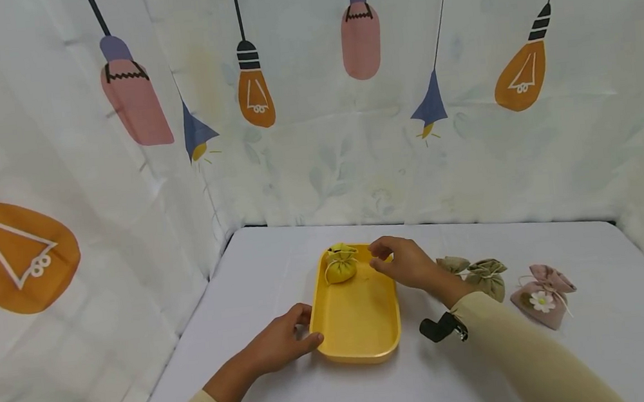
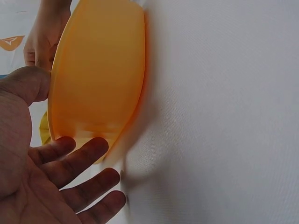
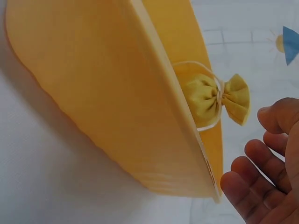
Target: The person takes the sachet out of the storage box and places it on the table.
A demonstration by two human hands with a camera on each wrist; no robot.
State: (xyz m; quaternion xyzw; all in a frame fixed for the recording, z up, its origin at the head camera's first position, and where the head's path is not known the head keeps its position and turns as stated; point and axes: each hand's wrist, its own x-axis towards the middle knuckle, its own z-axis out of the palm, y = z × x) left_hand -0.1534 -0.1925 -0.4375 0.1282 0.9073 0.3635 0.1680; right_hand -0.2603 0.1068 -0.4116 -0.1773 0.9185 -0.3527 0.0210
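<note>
A yellow tray (image 1: 356, 317) lies on the white table, with a small yellow drawstring pouch (image 1: 341, 265) in its far left corner. In the left wrist view, my left hand (image 2: 60, 158) is at the tray's left side, its thumb near the rim and its fingers extended beside the outer wall. Over the far right rim is my right hand (image 1: 405, 261), fingers loosely bent and holding nothing. From the right wrist view, the pouch's gathered neck (image 3: 220, 97) and white cord show beyond the rim, a short way from that hand's fingertips.
Right of the tray sit two olive-green pouches, one (image 1: 486, 277) nearer and another (image 1: 452, 264) partly hidden behind the right forearm. Farther right stands a pink pouch (image 1: 545, 296) with a white flower. A printed curtain (image 1: 324, 162) hangs behind the table (image 1: 622, 353).
</note>
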